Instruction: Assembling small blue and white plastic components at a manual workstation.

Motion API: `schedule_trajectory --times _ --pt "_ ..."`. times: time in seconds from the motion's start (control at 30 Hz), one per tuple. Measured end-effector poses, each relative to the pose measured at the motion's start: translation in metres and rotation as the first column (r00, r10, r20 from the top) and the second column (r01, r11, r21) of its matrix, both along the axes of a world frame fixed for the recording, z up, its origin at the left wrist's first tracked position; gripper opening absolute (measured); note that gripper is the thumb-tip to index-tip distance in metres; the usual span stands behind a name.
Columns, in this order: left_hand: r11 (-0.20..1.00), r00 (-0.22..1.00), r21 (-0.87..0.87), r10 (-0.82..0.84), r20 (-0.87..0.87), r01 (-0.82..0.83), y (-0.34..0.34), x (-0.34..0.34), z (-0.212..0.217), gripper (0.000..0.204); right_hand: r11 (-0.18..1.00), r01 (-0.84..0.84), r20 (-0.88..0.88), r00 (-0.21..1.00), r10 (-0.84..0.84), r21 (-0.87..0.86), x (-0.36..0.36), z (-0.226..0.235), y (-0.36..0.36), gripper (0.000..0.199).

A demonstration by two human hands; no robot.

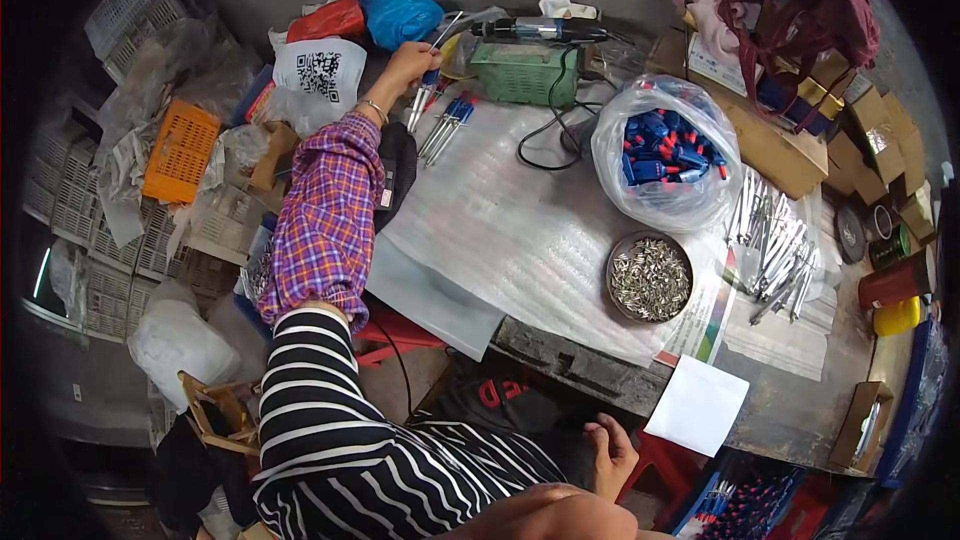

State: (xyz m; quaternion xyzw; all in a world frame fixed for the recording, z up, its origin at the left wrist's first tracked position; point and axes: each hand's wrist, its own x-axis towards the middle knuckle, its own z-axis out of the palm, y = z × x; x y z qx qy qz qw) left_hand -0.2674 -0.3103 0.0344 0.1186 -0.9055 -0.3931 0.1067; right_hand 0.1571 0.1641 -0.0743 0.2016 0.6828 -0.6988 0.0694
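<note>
1. Left hand (pixel 408 62): arm stretched to the far left of the table (pixel 800 410), fingers closed around a blue-handled tool (pixel 428 90) with thin metal prongs.
2. More blue-handled tools (pixel 447 126) lie just beside it on the white sheet (pixel 520 230).
3. Right hand (pixel 610 455): low, near the table's front edge, fingers loosely curled, holding nothing.
4. Round dish of small metal parts (pixel 650 277) sits below the clear bag of blue parts (pixel 665 152).

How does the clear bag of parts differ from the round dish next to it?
The clear plastic bag is larger, soft and knotted shut, holding blue and red plastic pieces. The round dish is smaller, rigid and open-topped, holding small silvery metal pieces. Both sit on the white-covered bench, away from both hands.
</note>
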Motion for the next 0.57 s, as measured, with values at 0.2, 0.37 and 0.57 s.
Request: schedule_trajectory --times 0.2,0.37,0.57 --pt "1.000 0.984 -0.011 0.003 0.176 -0.001 0.007 -0.003 -0.002 0.013 1.000 -0.015 0.045 0.999 0.016 -0.021 -0.007 -0.005 -0.002 0.021" --pt "0.998 0.999 0.053 0.040 0.034 -0.042 0.010 -0.002 0.009 0.012 1.000 -0.013 0.055 0.998 0.014 -0.020 -0.007 -0.005 -0.003 0.020" --pt "0.989 0.996 0.129 0.066 0.057 -0.073 -0.004 -0.001 0.021 0.013 0.997 -0.033 0.039 0.999 0.036 -0.077 -0.006 -0.003 -0.004 0.020"
